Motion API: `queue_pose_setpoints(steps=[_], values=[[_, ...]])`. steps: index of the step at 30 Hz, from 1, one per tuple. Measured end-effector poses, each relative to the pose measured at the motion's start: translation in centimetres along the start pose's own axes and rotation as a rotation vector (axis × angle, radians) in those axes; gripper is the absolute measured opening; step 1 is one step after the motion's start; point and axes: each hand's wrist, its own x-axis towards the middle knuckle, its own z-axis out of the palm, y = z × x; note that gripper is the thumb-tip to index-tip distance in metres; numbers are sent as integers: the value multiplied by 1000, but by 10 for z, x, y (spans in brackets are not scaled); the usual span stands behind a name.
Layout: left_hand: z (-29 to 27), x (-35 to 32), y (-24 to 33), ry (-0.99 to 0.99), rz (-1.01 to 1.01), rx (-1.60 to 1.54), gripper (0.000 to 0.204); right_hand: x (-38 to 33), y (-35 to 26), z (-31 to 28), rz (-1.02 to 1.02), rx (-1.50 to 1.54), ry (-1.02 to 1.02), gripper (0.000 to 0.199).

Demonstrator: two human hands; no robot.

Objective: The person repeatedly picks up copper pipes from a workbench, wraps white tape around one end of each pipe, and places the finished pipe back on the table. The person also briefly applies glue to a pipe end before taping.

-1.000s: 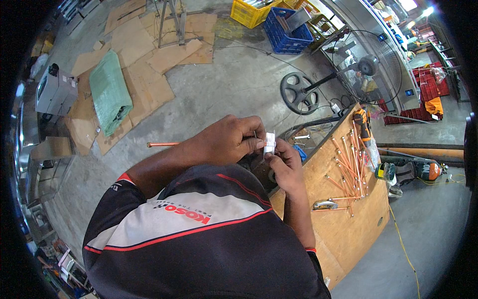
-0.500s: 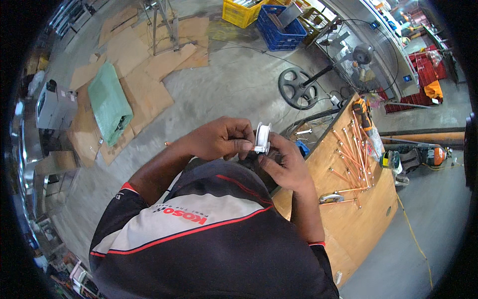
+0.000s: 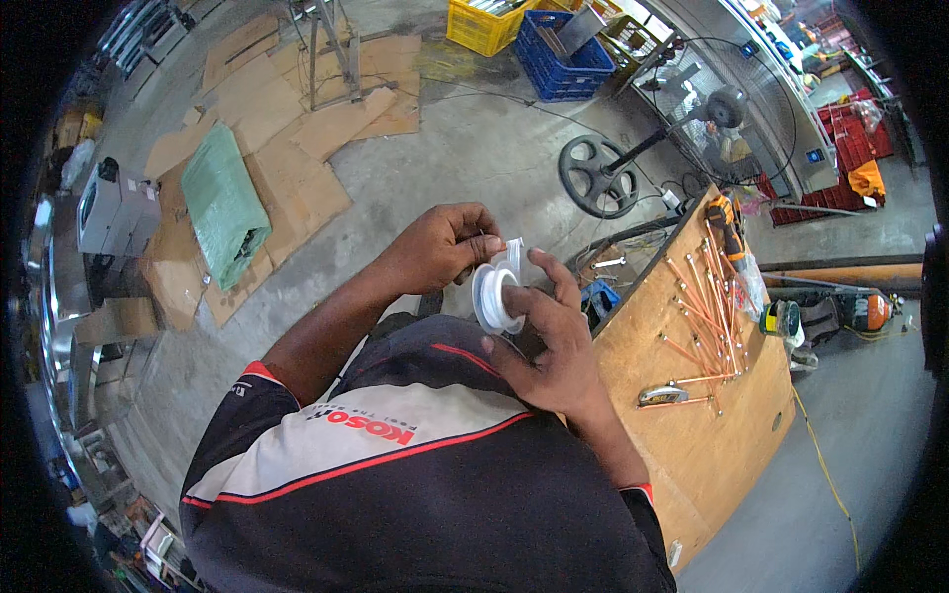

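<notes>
In front of my chest, my left hand (image 3: 447,247) pinches a thin copper-coloured tube, of which only a short end (image 3: 501,247) shows past the fingertips. A flat strip of white tape (image 3: 514,257) runs between that end and a white spool of tape (image 3: 487,298). My right hand (image 3: 547,346) holds the spool from the right, one finger at its hub and the thumb near its lower rim; the other fingers are spread. The rest of the tube is hidden by my left hand.
To my right, a wooden table (image 3: 712,445) bears several copper tubes (image 3: 704,306), a tape measure (image 3: 662,395) and an orange-black power tool (image 3: 727,227). A pedestal fan base (image 3: 599,188) stands beyond. Cardboard (image 3: 297,188) with a green wrapped bundle (image 3: 225,208) covers floor at left.
The spool has moved down and left and turned its flat side into view. A strip of tape now stretches between it and the tube end. My left hand has risen slightly.
</notes>
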Motion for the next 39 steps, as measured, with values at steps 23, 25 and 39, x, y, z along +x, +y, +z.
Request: queue_pose_setpoints(steps=[23, 25, 39], values=[[3, -11, 28, -357, -61, 41, 25, -6, 57, 2, 37, 70, 94, 26], [1, -11, 30, -378, -78, 78, 25, -3, 51, -3, 17, 44, 44, 28], [18, -11, 20, -225, 42, 180, 22, -1, 45, 8, 5, 304, 70, 32]])
